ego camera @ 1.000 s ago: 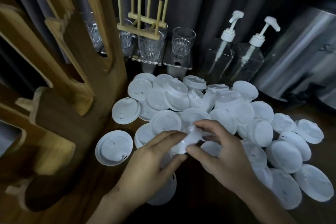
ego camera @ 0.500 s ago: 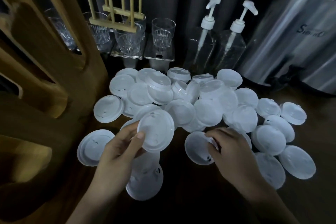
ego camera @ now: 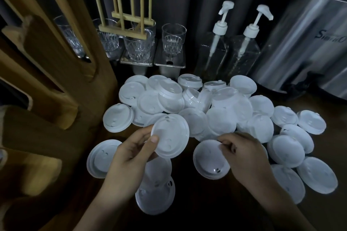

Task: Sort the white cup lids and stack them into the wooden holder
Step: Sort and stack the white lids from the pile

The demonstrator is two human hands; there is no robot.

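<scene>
The wooden holder (ego camera: 47,122) fills the space left of the left hand, its slanted slots rising past the top of the view; no lid sits in any slot that shows. A steel urn (ego camera: 308,48) stands far beyond the right hand, to its right. The dark table (ego camera: 206,210) carries everything.

The pile (ego camera: 223,124) of white lids spreads just beyond both hands and wraps round the right side of the right hand, the lids overlapping at mixed angles. Two pump bottles (ego camera: 214,56) stand behind the pile, ahead of the right hand. Clear glasses (ego camera: 173,40) stand ahead of the left hand, some behind a small dowel rack (ego camera: 124,24).

The left hand (ego camera: 129,157) grips one lid (ego camera: 170,136) by its near edge, thumb on top and fingers beneath, holding it tilted above the table at the pile's near rim. The right hand (ego camera: 246,155) pinches the far edge of a second lid (ego camera: 208,161) between thumb and curled fingertips; I cannot tell whether that lid is lifted or resting on the table. The two held lids are near each other but apart.

A single lid (ego camera: 102,157) lies just left of the left hand. Two more (ego camera: 155,193) overlap under its wrist.
</scene>
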